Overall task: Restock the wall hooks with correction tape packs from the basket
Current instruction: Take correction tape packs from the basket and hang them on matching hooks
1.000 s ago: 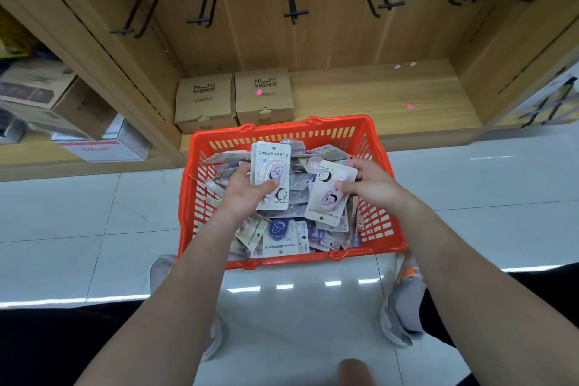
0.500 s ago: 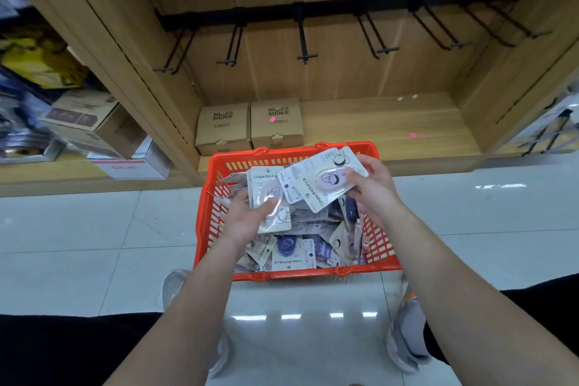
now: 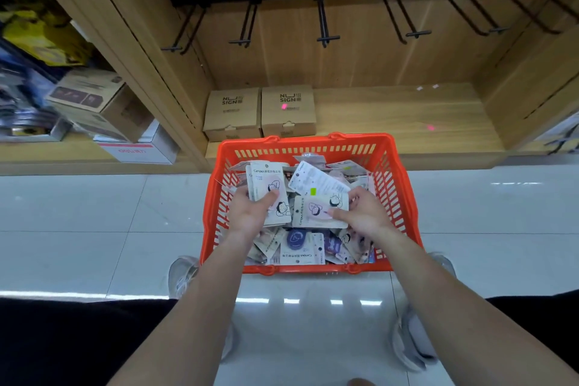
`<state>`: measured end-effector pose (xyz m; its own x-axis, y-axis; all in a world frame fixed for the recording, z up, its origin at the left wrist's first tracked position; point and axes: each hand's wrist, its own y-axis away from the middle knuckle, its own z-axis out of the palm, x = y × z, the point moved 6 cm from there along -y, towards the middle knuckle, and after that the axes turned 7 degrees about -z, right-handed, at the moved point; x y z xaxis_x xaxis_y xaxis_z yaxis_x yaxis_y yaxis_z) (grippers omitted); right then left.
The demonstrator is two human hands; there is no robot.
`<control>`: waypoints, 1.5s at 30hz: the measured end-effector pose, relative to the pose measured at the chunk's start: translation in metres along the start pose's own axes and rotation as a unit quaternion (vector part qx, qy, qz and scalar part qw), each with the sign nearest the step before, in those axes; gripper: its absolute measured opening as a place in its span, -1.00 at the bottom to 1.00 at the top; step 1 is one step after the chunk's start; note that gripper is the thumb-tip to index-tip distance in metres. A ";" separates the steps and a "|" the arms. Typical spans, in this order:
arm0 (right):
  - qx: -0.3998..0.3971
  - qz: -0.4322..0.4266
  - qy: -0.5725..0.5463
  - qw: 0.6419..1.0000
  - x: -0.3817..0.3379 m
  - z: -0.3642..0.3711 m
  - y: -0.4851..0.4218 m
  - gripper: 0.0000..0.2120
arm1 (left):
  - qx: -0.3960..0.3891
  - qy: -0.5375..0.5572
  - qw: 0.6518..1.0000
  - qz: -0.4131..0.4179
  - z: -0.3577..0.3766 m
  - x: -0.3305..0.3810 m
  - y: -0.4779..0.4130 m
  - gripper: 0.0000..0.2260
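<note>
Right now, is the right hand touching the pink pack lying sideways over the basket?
Touching. The head view shows the right hand pinching the pink pack, with its thumb lying flat across the pack's printed face.

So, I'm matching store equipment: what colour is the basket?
The basket is orange-red; the head view shows it best.

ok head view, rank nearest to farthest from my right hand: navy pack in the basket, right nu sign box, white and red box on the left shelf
1. navy pack: in the basket, just left of the right hand, toward the person.
2. right NU SIGN box: on the shelf behind the basket.
3. white and red box: far left, in the next bay.
</note>
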<state>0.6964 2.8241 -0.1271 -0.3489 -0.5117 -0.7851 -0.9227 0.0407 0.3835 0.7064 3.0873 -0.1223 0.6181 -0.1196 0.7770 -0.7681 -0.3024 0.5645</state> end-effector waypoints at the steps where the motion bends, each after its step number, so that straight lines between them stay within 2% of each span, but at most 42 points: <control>1: -0.006 -0.007 -0.005 1.000 -0.004 -0.004 -0.001 -0.64 | 0.004 0.008 1.000 0.004 0.000 0.003 0.001 -0.69; 5: 0.005 -0.009 -0.141 0.990 -0.012 -0.024 0.000 -0.71 | 0.006 0.037 0.999 0.015 -0.001 0.013 0.003 -0.78; 7: 0.027 -0.019 -0.213 0.977 -0.015 -0.033 0.003 -0.70 | 0.004 0.035 0.999 0.018 0.001 0.014 0.005 -0.73; 9: 0.039 -0.033 -0.251 0.967 -0.018 -0.036 0.006 -0.67 | -0.008 0.026 1.000 0.013 0.006 0.012 0.009 -0.64; 13: 0.016 -0.039 -0.291 0.956 -0.028 -0.022 0.012 -0.73 | -0.033 0.049 0.998 0.008 0.021 0.010 0.024 -0.63; 17: -0.040 -0.025 -0.265 0.963 -0.039 0.008 0.023 -0.70 | -0.060 0.079 0.995 0.014 0.029 0.012 0.035 -0.34; 19: -0.065 -0.031 -0.218 0.973 -0.043 0.023 0.025 -0.74 | -0.084 0.088 0.992 0.020 0.031 0.015 0.038 -0.36; 22: -0.076 -0.055 -0.141 0.986 -0.047 0.036 0.021 -0.75 | -0.094 0.061 0.993 0.037 0.029 0.015 0.034 -0.49; 25: 0.011 -0.094 -0.061 0.994 -0.043 0.021 0.006 -0.84 | -0.059 0.053 0.997 0.021 0.018 0.012 0.026 -0.57; 27: 0.082 -0.122 0.018 0.989 -0.035 0.004 -0.008 -0.82 | -0.048 0.028 0.998 0.016 0.011 0.011 0.021 -0.56; 30: 0.085 -0.117 0.105 0.984 -0.023 -0.004 -0.028 -0.66 | -0.056 0.001 0.998 0.021 0.007 0.009 0.009 -0.54; 32: 0.043 -0.074 0.095 0.992 -0.018 0.002 -0.035 -0.60 | -0.062 -0.005 0.998 0.024 0.007 0.010 0.003 -0.54; 34: 0.021 -0.061 0.096 0.993 -0.017 0.014 -0.041 -0.76 | -0.059 -0.011 0.998 0.036 0.007 0.010 -0.003 -0.55; 35: 0.018 -0.067 0.090 0.994 -0.018 0.019 -0.042 -0.84 | -0.054 -0.013 0.997 0.044 0.006 0.011 -0.004 -0.55; 37: -0.002 -0.092 0.043 0.995 -0.020 0.033 -0.043 -0.83 | -0.041 -0.020 0.997 0.061 0.006 0.013 -0.009 -0.53; 39: -0.040 -0.117 0.002 0.992 -0.028 0.045 -0.040 -0.90 | -0.030 -0.041 0.996 0.068 0.008 0.014 -0.011 -0.52; 42: -0.067 -0.120 -0.027 0.990 -0.028 0.057 -0.035 -0.89 | -0.023 -0.055 0.996 0.072 0.014 0.015 -0.009 -0.54; 45: -0.080 -0.063 -0.073 0.992 -0.012 0.070 -0.037 -0.64 | -0.008 -0.049 0.996 0.081 0.014 0.017 -0.006 -0.55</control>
<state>0.7230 2.8888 -0.1660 -0.2641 -0.3732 -0.8893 -0.9265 -0.1581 0.3415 0.7237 3.0735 -0.1165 0.4991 -0.2571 0.8275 -0.8609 -0.2559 0.4398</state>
